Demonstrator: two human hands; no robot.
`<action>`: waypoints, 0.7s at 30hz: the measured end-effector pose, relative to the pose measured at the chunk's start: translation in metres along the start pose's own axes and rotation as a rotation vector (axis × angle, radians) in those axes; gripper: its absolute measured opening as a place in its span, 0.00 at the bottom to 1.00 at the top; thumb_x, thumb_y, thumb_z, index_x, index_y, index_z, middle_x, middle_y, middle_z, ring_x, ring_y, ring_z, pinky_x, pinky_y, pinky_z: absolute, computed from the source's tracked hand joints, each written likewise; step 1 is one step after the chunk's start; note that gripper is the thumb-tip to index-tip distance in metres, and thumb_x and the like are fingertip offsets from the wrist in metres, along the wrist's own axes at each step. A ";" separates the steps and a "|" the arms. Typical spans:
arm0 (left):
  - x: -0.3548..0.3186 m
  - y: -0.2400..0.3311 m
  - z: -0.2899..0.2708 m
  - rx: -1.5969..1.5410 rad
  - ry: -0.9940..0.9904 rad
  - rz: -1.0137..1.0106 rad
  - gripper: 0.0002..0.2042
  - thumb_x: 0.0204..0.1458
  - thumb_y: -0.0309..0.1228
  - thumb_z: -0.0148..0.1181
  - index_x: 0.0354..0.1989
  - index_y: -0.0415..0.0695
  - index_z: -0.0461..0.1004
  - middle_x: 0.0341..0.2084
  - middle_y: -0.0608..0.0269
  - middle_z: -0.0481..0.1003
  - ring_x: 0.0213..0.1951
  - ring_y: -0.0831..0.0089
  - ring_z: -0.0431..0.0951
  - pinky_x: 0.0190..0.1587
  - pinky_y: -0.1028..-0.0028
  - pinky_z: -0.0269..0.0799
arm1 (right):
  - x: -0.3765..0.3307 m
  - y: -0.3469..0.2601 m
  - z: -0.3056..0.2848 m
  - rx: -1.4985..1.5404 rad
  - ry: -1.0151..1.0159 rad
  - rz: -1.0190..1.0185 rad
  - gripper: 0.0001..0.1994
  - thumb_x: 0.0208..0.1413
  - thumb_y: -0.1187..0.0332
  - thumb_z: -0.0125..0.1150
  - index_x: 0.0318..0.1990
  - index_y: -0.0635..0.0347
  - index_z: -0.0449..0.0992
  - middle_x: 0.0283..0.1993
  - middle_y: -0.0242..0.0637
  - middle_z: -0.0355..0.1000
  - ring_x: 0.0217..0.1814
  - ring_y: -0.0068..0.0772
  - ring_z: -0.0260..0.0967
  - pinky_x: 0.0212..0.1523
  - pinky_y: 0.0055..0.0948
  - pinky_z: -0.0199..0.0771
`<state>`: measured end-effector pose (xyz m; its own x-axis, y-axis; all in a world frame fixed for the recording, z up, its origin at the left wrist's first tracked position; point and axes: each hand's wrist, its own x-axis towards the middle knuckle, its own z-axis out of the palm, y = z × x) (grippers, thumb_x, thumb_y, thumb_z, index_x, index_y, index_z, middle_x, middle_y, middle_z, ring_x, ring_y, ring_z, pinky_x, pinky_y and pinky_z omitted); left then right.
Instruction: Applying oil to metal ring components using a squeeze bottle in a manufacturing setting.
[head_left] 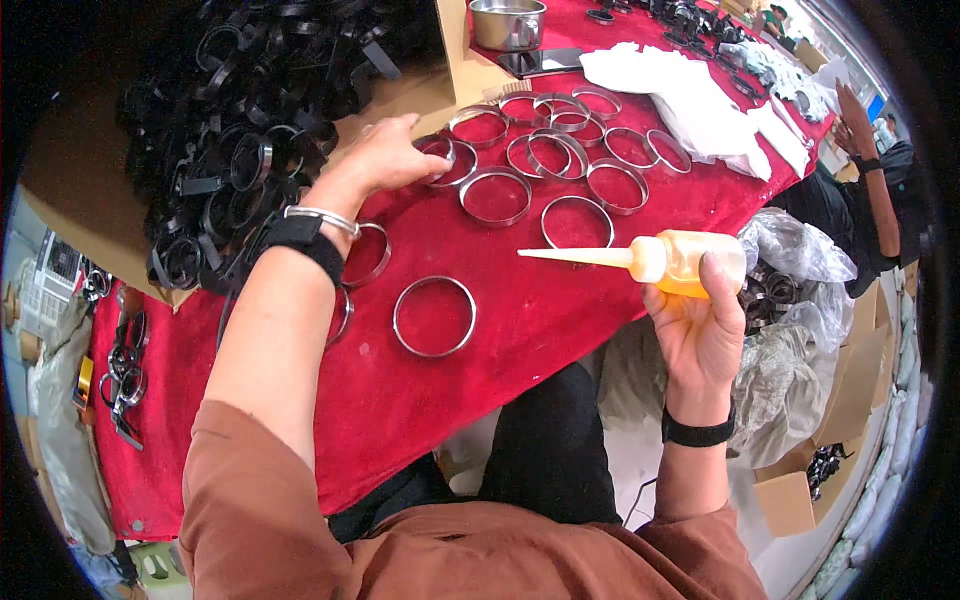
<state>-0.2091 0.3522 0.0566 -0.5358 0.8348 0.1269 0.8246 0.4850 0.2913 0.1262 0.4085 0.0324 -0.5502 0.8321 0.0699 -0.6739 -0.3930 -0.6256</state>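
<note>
My left hand (385, 157) reaches across to the far part of the red-covered table. Its fingertips are closed on the edge of a thin metal ring (460, 165). In my right hand (700, 330) a clear squeeze bottle (706, 260) with orange-yellow liquid lies sideways, its long pale nozzle pointing left. Under the nozzle tip lies one metal ring (577, 200). Another ring (435, 280) sits apart, nearer to me. Several more rings (497, 222) lie in a loose, partly overlapping group beyond. Two rings (385, 262) are partly hidden by my left forearm.
A cardboard box (75, 215) heaped with black band-like parts (230, 130) stands at the left. At the back are a metal cup (508, 25), a dark phone (545, 62) and white cloth (690, 100). Plastic bags (790, 350) and an open carton (785, 500) lie right; a co-worker's arm (868, 160) shows beyond.
</note>
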 end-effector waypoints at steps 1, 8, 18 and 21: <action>0.005 0.002 0.004 0.005 -0.054 0.010 0.38 0.32 0.45 0.67 0.52 0.32 0.66 0.48 0.42 0.70 0.51 0.58 0.70 0.55 0.69 0.63 | 0.001 0.000 -0.002 0.000 0.026 -0.006 0.13 0.53 0.71 0.57 0.46 0.61 0.68 0.44 0.43 0.71 0.45 0.39 0.72 0.39 0.38 0.80; -0.032 0.010 -0.034 -1.104 -0.201 0.041 0.26 0.45 0.37 0.57 0.50 0.31 0.66 0.43 0.43 0.73 0.41 0.56 0.77 0.44 0.68 0.75 | 0.008 -0.004 0.005 -0.057 0.030 -0.125 0.13 0.53 0.71 0.57 0.46 0.62 0.68 0.43 0.42 0.71 0.44 0.37 0.72 0.38 0.36 0.79; -0.116 0.032 -0.042 -1.531 -0.412 -0.077 0.26 0.50 0.38 0.46 0.52 0.29 0.62 0.43 0.33 0.70 0.43 0.44 0.75 0.44 0.54 0.75 | 0.008 0.016 0.054 -0.383 -0.184 -0.378 0.21 0.40 0.80 0.68 0.44 0.65 0.67 0.40 0.38 0.72 0.41 0.26 0.72 0.42 0.25 0.75; -0.122 0.033 -0.046 -1.528 -0.409 -0.111 0.25 0.51 0.39 0.46 0.52 0.30 0.62 0.42 0.34 0.71 0.42 0.44 0.75 0.44 0.54 0.75 | 0.004 0.022 0.062 -0.485 -0.212 -0.410 0.23 0.38 0.79 0.71 0.43 0.62 0.67 0.40 0.36 0.72 0.41 0.25 0.72 0.42 0.24 0.75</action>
<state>-0.1248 0.2543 0.0939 -0.2876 0.9477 -0.1386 -0.3004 0.0481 0.9526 0.0785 0.3785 0.0667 -0.4152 0.7620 0.4969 -0.5783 0.2005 -0.7908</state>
